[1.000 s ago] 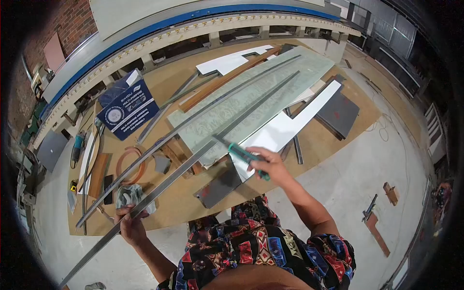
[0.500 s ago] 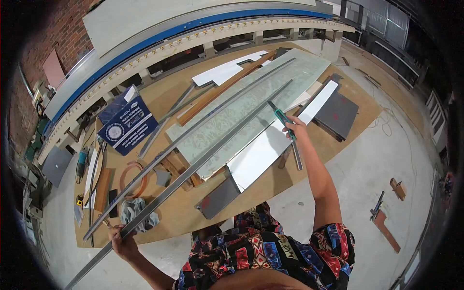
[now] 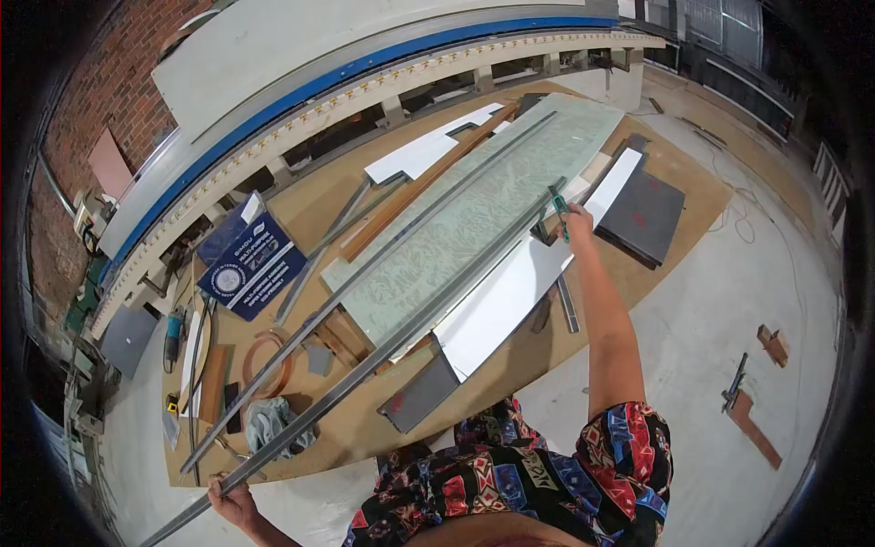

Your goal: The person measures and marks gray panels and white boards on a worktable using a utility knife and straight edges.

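My left hand is wrapped round the near end of a long grey metal strip, past the table's front left edge. The strip runs diagonally over a patterned green glass panel. Out at the strip's far end, my right hand grips a green-handled tool, its dark tip against or just beside the strip. A second thin metal strip lies roughly parallel on the panel. Below the tool, a long white panel lies along the near side.
A blue adhesive box stands at the left, near a coiled copper-coloured band and a grey cloth. Dark plates lie at the right. A long machine with a blue rail runs behind the table. Wooden pieces lie on the floor.
My right hand has moved up and right with the tool, to the strip's far end. The strip has shifted a little to the right and my left hand is lower. The view has shifted slightly.
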Tool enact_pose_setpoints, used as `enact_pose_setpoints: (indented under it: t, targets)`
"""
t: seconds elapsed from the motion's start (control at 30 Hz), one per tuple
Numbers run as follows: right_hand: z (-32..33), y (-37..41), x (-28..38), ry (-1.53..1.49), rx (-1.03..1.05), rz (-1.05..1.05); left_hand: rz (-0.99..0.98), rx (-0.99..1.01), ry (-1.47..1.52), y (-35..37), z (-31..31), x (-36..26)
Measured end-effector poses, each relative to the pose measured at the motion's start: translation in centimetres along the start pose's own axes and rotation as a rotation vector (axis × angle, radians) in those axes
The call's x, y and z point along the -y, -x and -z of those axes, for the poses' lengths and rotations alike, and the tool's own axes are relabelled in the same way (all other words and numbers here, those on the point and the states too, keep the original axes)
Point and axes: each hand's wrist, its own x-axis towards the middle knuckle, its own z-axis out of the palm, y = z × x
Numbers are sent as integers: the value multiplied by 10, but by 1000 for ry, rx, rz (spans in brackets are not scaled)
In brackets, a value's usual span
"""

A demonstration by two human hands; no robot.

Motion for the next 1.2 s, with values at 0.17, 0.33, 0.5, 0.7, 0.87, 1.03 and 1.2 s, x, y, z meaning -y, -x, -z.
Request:
enact_pose_setpoints:
  t: [0.17, 0.33, 0.5, 0.7, 0.87, 1.03, 1.2]
  targets:
    - [-1, 12, 8, -8, 51, -10, 6, -197, 32, 3, -3, -6]
    - [17, 8, 16, -29, 15, -85, 15, -90, 19, -4, 3, -14]
    - [51, -29, 4, 201, -241, -46, -30, -337, -57, -9, 10, -28]
    - [35, 9, 33, 126, -294, 303, -56, -199, -114, -30, -53, 19]
    - [2, 57, 51, -84, 45, 285, 31, 55, -186, -61, -87, 84]
    - [-35, 157, 65, -423, 475, -14, 165, -38, -117, -70, -165, 161]
    - [-69, 263, 51, -374, 894, -368, 241, 10, -73, -70, -208, 207]
